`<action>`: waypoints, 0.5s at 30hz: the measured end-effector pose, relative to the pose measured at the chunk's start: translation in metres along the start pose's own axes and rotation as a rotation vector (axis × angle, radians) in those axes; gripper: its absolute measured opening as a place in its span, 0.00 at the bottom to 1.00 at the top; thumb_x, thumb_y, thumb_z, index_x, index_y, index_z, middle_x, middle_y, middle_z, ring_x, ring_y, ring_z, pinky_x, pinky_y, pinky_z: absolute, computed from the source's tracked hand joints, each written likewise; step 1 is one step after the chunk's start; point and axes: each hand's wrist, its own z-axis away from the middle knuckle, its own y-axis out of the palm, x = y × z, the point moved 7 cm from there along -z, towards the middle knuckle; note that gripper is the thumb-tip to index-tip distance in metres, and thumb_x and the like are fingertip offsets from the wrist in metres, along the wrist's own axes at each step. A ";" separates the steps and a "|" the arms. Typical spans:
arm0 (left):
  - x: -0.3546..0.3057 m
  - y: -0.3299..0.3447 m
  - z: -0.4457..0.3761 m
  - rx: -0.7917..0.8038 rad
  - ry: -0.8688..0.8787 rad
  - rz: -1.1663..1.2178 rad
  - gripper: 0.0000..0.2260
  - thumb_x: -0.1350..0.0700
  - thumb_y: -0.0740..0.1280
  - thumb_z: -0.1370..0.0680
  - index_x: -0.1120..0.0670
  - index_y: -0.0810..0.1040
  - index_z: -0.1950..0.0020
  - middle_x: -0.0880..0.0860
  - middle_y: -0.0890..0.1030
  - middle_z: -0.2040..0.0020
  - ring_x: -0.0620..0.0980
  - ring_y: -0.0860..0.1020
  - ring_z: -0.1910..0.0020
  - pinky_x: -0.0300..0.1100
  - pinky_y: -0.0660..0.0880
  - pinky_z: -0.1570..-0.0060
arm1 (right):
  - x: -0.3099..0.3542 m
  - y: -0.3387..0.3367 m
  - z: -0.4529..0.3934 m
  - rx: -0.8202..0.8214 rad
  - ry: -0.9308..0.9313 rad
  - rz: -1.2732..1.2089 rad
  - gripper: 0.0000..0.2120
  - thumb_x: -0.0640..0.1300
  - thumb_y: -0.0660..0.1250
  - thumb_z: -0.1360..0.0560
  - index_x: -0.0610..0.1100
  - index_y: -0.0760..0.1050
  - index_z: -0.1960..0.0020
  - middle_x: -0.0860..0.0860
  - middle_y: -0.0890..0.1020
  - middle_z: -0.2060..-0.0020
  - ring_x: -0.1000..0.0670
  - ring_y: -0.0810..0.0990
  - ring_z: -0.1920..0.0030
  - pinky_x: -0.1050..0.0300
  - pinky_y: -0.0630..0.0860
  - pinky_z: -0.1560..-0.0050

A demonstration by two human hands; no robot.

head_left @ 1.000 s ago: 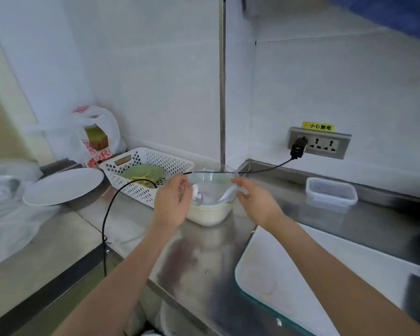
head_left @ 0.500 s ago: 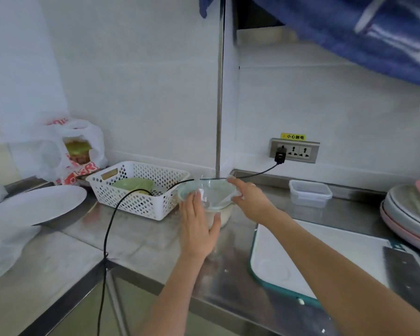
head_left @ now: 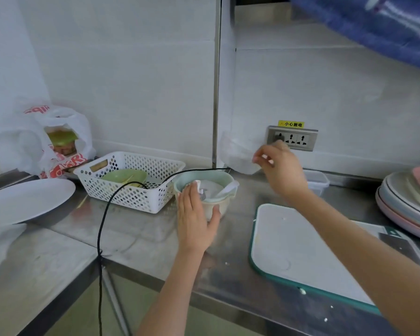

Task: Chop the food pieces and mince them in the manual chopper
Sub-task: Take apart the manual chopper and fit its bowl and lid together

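Right now your left hand (head_left: 195,220) cups the manual chopper (head_left: 207,190) on the steel counter (head_left: 136,229), fingers straight against its side. Your right hand (head_left: 280,169) pinches a clear plastic film (head_left: 238,154) lifted above it.

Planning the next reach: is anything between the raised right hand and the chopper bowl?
Nothing visible does. The right hand hangs above and right of the chopper bowl; the left hand rests on the bowl's near side.

Yellow sticker (head_left: 291,124) above wall socket (head_left: 292,141): "小心触电". Red print on plastic bag (head_left: 58,139) unreadable.
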 end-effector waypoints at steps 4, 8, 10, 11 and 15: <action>-0.001 -0.002 0.001 -0.019 0.001 0.012 0.31 0.45 0.56 0.25 0.64 0.64 0.28 0.62 0.69 0.31 0.60 0.65 0.31 0.48 0.55 0.28 | -0.049 -0.033 0.078 0.082 0.032 0.395 0.06 0.44 0.67 0.25 0.43 0.80 0.56 0.46 0.74 0.59 0.41 0.75 0.58 0.54 0.68 0.67; 0.001 -0.002 0.001 0.002 -0.046 0.052 0.30 0.45 0.55 0.24 0.63 0.63 0.27 0.62 0.69 0.31 0.61 0.66 0.31 0.54 0.62 0.29 | -0.091 -0.026 0.131 0.192 0.153 0.503 0.06 0.44 0.65 0.24 0.43 0.80 0.55 0.47 0.75 0.59 0.41 0.75 0.55 0.56 0.66 0.65; -0.001 -0.005 0.000 -0.002 -0.078 0.088 0.29 0.47 0.55 0.24 0.63 0.63 0.28 0.63 0.71 0.33 0.62 0.67 0.32 0.58 0.66 0.33 | -0.094 -0.022 0.136 0.224 0.155 0.525 0.06 0.43 0.65 0.24 0.43 0.80 0.56 0.47 0.74 0.60 0.41 0.75 0.55 0.56 0.65 0.63; -0.001 -0.005 -0.001 -0.012 -0.096 0.097 0.28 0.48 0.56 0.23 0.64 0.64 0.28 0.64 0.71 0.34 0.63 0.68 0.34 0.59 0.68 0.34 | -0.092 -0.020 0.137 0.225 0.142 0.543 0.05 0.42 0.66 0.25 0.44 0.80 0.57 0.47 0.74 0.61 0.40 0.76 0.56 0.55 0.66 0.63; 0.005 -0.004 -0.022 -0.001 -0.268 0.091 0.21 0.55 0.63 0.21 0.64 0.69 0.31 0.65 0.76 0.41 0.66 0.71 0.39 0.59 0.69 0.38 | -0.068 -0.025 0.130 0.166 0.125 0.551 0.09 0.49 0.64 0.28 0.48 0.82 0.58 0.48 0.78 0.61 0.42 0.78 0.57 0.53 0.73 0.57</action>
